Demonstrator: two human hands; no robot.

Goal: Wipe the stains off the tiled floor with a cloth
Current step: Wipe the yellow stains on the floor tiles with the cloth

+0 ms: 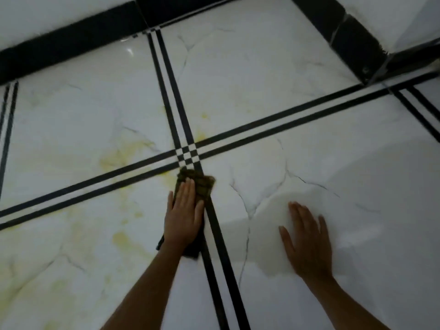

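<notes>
The floor (273,75) is glossy white marble-look tile crossed by double black stripes. Yellowish stains (123,152) smear the tiles left of the stripe crossing, and more stains (123,238) lie lower left. A dark olive cloth (202,183) lies just below the crossing, on the lengthwise stripes. My left hand (184,215) presses flat on the cloth with fingers straight, covering its middle. My right hand (307,239) rests flat on the bare tile to the right, fingers spread, holding nothing.
A black skirting band (71,47) runs along the white wall at the top. A second black skirting piece (352,36) and a wall corner stand at the upper right. A faint yellow spot (204,115) sits above the crossing.
</notes>
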